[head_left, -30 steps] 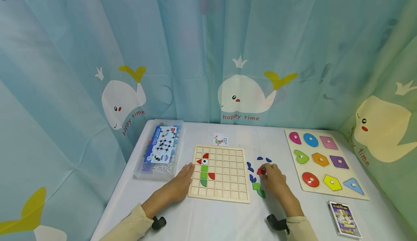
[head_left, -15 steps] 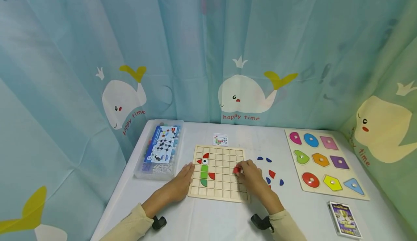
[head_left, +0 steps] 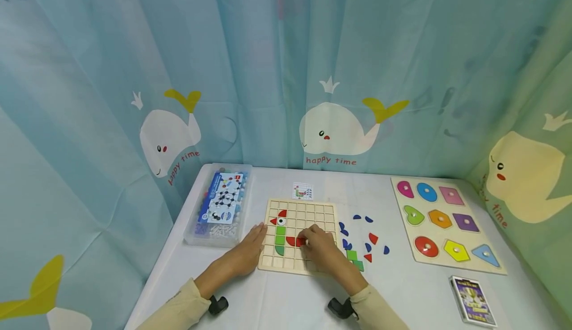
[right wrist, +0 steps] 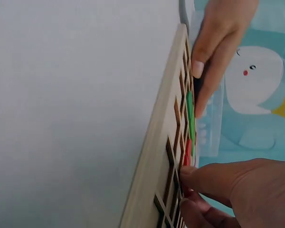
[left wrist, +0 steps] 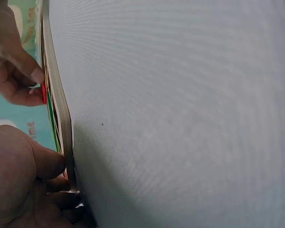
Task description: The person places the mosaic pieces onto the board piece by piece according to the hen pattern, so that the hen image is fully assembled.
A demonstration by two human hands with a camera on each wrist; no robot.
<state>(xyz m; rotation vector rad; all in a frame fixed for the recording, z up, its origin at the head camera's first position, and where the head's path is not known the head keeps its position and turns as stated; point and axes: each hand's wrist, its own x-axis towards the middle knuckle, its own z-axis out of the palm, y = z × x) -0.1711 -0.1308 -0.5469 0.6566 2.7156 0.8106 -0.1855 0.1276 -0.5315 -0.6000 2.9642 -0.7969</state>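
A square wooden grid board lies on the table, with a red, white and green figure in its left cells. My left hand rests at the board's left edge, its fingers fairly straight. Over the board's middle, my right hand pinches a small red piece. That piece is at the cell just right of a red quarter-round piece. Two green squares and a green quarter-round sit in the column beside them. In the right wrist view, thumb and fingers meet at the board's surface.
Right of the board lie loose blue half-rounds, red pieces and green squares. A pattern card lies behind it. A clear box stands left; a knob puzzle and card pack lie right.
My right hand has carried a red piece leftward from the loose pile, across the board's right side, to its middle. My left hand has stayed at the left edge.
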